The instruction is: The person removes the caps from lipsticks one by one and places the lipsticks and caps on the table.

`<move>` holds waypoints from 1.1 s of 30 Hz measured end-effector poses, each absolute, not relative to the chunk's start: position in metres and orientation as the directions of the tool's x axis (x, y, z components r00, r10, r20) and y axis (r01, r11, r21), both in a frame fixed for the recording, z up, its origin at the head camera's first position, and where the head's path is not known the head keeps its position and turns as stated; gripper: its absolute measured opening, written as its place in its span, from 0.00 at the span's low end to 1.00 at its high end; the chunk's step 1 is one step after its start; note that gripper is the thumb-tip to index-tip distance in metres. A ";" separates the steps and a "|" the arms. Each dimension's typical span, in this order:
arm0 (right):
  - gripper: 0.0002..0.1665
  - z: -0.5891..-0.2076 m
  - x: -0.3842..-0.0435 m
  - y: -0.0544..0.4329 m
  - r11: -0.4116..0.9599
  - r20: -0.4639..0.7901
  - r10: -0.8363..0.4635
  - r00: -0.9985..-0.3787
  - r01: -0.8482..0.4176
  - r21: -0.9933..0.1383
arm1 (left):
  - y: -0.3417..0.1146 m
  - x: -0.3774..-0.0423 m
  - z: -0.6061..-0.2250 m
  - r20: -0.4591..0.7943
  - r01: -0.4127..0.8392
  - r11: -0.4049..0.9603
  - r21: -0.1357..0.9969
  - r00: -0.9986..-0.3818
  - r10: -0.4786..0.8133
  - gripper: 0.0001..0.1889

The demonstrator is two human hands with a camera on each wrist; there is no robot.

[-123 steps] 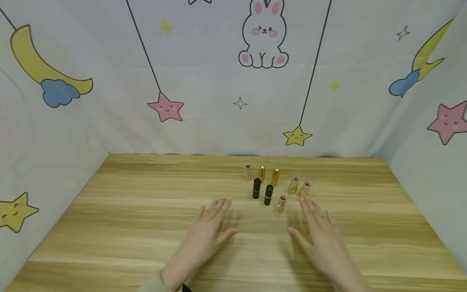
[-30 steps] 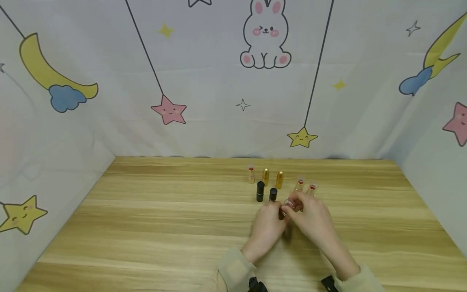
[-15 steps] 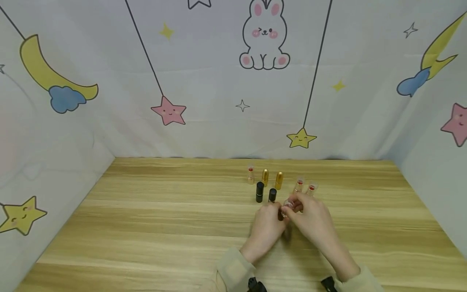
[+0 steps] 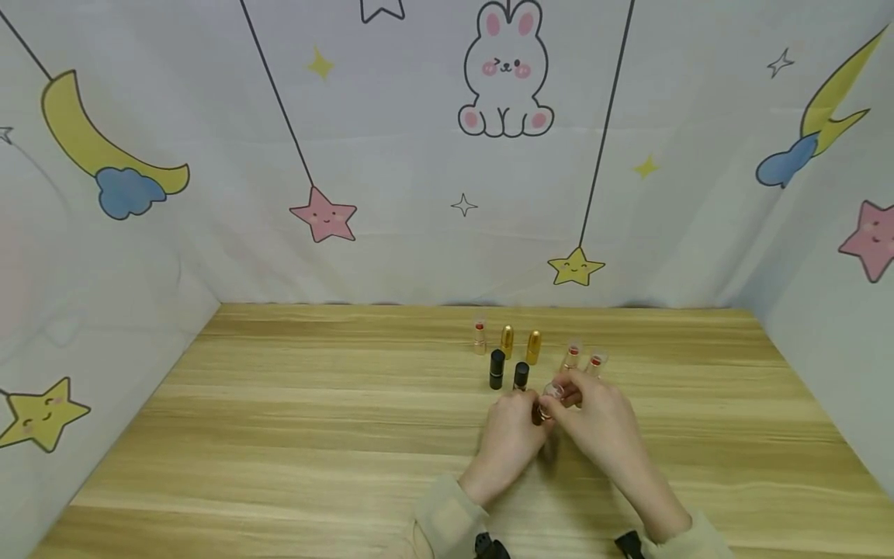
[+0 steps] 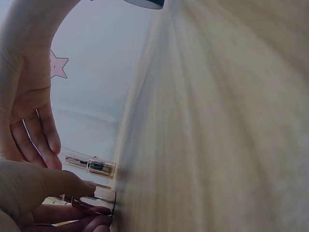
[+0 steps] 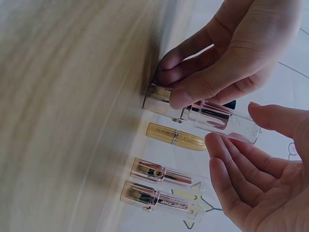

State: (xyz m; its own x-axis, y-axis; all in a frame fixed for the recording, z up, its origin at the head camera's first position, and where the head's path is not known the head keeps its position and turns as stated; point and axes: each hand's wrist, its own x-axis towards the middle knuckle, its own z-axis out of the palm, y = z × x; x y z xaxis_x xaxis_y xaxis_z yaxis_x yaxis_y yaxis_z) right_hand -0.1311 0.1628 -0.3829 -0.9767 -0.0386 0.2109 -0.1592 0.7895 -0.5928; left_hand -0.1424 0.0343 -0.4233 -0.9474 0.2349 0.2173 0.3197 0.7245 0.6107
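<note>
"Head view: what is new for us?"
"Earlier both hands were spread apart; now they meet at one lipstick [image 6: 213, 115], in front of the group, so we judge the handling has begun."
"And the fingers?"
"The left hand [image 4: 513, 425] curls its fingers around its base [image 6: 157, 100]; the right hand [image 4: 601, 411] pinches its clear cap [image 6: 245, 128], which seems not off yet."
"What stands around?"
"Black tubes [image 4: 497, 369], gold tubes [image 4: 534, 348], other lipsticks [image 4: 479, 340]; one black tube just beside leaves us little room."
</note>
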 end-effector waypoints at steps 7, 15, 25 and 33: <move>0.14 -0.379 -0.127 0.162 0.787 0.221 -0.028 -0.975 -0.158 -0.597 | 0.034 -0.141 -0.423 0.193 0.305 0.724 0.618 -0.952 0.236 0.06; 0.14 -0.376 -0.124 0.162 0.780 0.229 -0.019 -0.973 -0.158 -0.606 | 0.033 -0.140 -0.423 0.176 0.295 0.728 0.619 -0.955 0.237 0.06; 0.13 -0.367 -0.115 0.159 0.762 0.244 -0.002 -0.970 -0.160 -0.628 | 0.027 -0.136 -0.423 0.158 0.299 0.719 0.627 -0.953 0.259 0.05; 0.13 -0.361 -0.109 0.159 0.748 0.272 0.005 -0.962 -0.177 -0.639 | 0.021 -0.134 -0.421 0.117 0.277 0.694 0.665 -0.956 0.270 0.05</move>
